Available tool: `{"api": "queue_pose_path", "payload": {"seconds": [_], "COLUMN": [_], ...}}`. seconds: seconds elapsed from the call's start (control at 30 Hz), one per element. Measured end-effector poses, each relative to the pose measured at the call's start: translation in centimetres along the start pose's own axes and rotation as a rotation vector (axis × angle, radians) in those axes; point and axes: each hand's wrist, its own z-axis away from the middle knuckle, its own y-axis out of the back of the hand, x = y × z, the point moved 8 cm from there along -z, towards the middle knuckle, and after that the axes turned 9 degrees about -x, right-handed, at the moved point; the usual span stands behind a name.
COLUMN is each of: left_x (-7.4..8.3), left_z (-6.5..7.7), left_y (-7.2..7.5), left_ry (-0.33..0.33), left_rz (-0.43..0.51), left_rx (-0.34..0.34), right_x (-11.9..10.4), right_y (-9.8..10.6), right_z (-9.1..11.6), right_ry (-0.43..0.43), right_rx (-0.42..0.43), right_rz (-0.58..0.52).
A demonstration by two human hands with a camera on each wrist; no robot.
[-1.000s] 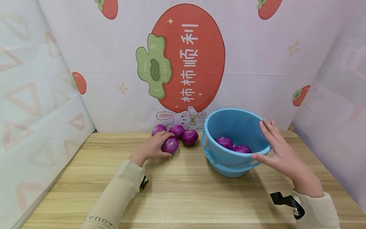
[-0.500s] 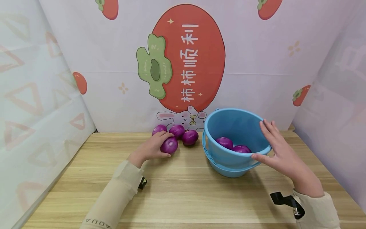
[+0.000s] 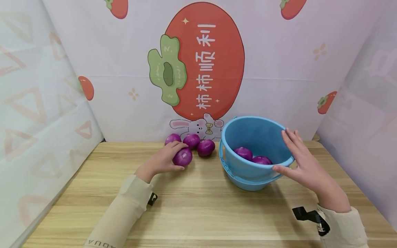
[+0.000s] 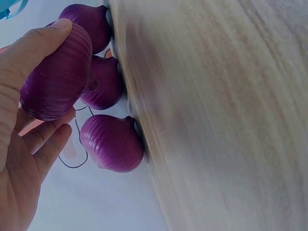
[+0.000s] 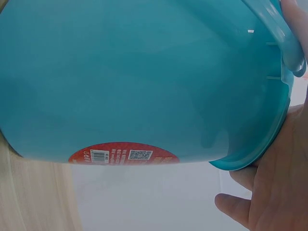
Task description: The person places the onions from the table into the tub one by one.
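Note:
A purple onion [image 3: 182, 157] is gripped between the thumb and fingers of my left hand [image 3: 162, 159]. The left wrist view shows this held onion [image 4: 57, 72] tilted and apart from the tabletop. Just behind it, three more purple onions [image 3: 206, 147] sit on the table by the back wall. My right hand [image 3: 310, 168] rests at the right rim of a blue bucket [image 3: 248, 177], its fingers spread and fairly straight, its thumb on the front rim. Two onions [image 3: 243, 153] show inside the bucket. In the right wrist view the bucket's side [image 5: 120, 82] hides part of that hand.
The wooden table [image 3: 198, 213] ends at a printed cloth wall [image 3: 124, 113] at the back, with cloth sides left and right. The bucket's handle [image 3: 227, 168] hangs down along its outside. A black strap [image 3: 311, 217] sticks out from the right wrist.
My left hand has drawn slightly left with the onion, away from the others. The right hand and the bucket have stayed in place.

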Motion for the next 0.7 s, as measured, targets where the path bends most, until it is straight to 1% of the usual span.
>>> {"api": "queue_pose_path", "payload": {"seconds": [0.2, 0.53, 0.7], "left_x": [0.5, 1.5, 1.9], "left_z": [0.3, 0.4, 0.7], "left_y": [0.6, 1.4, 1.7], "left_ry": [-0.024, -0.046, -0.05], "left_rz": [0.003, -0.028, -0.032], "left_rx": [0.033, 0.053, 0.046], "right_x": [0.0, -0.1, -0.1], "right_y": [0.0, 0.0, 0.1], "right_z": [0.0, 0.0, 0.0], "right_ry": [0.005, 0.001, -0.001], "right_rx": [-0.006, -0.006, -0.006], "right_rz": [-0.011, -0.006, -0.005]}}
